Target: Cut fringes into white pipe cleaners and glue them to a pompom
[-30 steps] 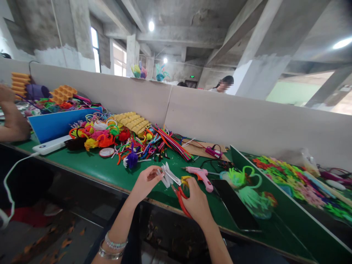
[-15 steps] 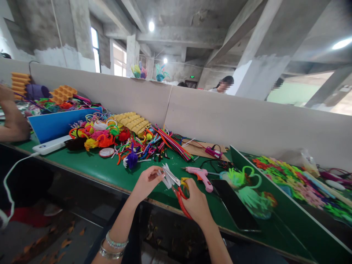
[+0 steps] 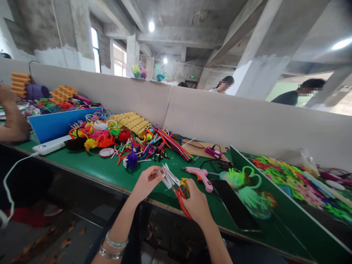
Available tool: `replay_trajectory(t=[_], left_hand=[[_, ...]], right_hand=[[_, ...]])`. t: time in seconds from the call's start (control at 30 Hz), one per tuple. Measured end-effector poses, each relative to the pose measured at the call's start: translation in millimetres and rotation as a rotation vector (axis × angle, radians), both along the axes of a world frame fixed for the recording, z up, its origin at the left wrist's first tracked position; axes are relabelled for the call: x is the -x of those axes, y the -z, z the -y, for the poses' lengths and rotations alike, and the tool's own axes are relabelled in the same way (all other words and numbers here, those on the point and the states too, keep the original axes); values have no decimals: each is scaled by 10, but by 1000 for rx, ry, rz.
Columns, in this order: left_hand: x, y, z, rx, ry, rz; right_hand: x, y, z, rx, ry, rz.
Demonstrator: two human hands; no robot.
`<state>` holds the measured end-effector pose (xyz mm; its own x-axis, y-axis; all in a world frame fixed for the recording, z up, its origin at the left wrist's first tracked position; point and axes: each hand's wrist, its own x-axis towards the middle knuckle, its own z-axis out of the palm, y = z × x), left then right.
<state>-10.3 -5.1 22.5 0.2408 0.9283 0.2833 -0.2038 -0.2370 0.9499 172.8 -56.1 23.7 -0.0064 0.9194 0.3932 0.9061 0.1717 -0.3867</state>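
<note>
My left hand (image 3: 151, 181) pinches a small bunch of white pipe cleaner pieces (image 3: 166, 182) above the front of the green table. My right hand (image 3: 196, 202) grips the red and yellow handles of a pair of scissors (image 3: 180, 194). The silver blades point away from me and lie at the white strips, close to my left fingertips. Whether the blades bite into a strip I cannot tell. A pink glue gun (image 3: 202, 176) lies just right of the scissors, its nozzle pointing left. A black phone (image 3: 233, 205) rests on the table beside my right hand.
Colourful pipe cleaners (image 3: 176, 145) and fuzzy pieces are heaped at the back left, near a purple pompom (image 3: 132, 160) and white power strip (image 3: 52, 145). Green fuzzy figures (image 3: 253, 198) stand behind the phone, before a low green divider (image 3: 286, 205). Another person's arm (image 3: 12, 117) is at far left.
My hands, the scissors and the white strips hold almost the same position. Beyond the partition at the right, a person in dark clothing has come further into view.
</note>
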Motion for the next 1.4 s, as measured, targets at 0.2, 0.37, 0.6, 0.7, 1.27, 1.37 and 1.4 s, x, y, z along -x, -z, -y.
replay_trajectory(t=[0.2, 0.37, 0.6, 0.7, 1.27, 1.37, 1.4], left_hand=[[8, -5, 4, 3, 5, 7], [15, -1, -1, 4, 9, 16], [23, -2, -2, 9, 14, 34], [26, 6, -8, 6, 16, 33], [38, 27, -15, -10, 23, -35], [35, 37, -21, -9, 28, -29], [35, 41, -25, -9, 29, -28]], right_hand=[[-6, 11, -2, 29, -5, 27], [5, 13, 3, 7, 4, 36], [8, 16, 1, 39, -13, 42], [2, 10, 1, 50, -31, 31], [10, -12, 5, 21, -57, 13], [11, -12, 5, 37, -52, 15], [12, -12, 5, 40, -50, 14]])
